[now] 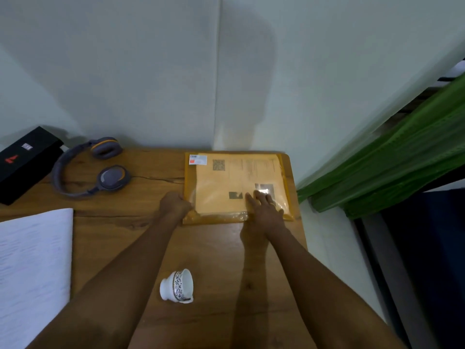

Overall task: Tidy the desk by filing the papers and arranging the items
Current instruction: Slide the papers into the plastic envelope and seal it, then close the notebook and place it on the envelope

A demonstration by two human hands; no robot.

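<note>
One folder [221, 180] under two hands [176, 204] [264, 213], one cup [177, 285], one headset [112, 177]

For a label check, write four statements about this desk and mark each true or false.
1. The right hand presses straight fingers on the yellow folder. True.
2. The headphones rest on top of the folder. False: they lie on the desk, left of it.
3. The teacup lies on its side. True.
4. The left hand holds the black box. False: its grip is on the folder's left edge; the box sits untouched at the far left.
</note>
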